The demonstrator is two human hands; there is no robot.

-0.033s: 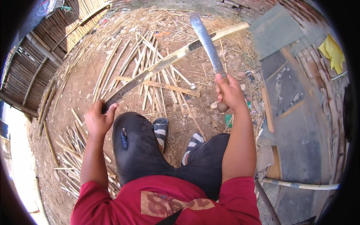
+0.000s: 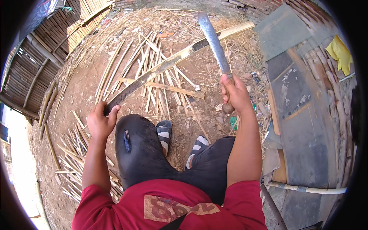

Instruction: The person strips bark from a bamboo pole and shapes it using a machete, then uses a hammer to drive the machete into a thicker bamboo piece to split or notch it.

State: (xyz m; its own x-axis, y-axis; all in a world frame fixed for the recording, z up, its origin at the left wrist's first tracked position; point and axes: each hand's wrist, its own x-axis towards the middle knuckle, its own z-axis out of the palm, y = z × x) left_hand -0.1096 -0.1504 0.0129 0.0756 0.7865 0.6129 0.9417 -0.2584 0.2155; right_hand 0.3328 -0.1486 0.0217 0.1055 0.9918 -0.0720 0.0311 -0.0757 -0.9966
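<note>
Bare dirt ground [image 2: 82,86] lay in hard sunlight; bamboo fence [image 2: 28,69] stood upper left, dark weathered boards [image 2: 306,126] at right.

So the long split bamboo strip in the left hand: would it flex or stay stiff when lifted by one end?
Probably fairly stiff: the bamboo strip spans from the left hand out over the ground with hardly any sag. It looks light for its length, since a one-handed grip at the end holds it. Its flat split shape seems unlikely to roll. The right hand holds a machete raised.
</note>
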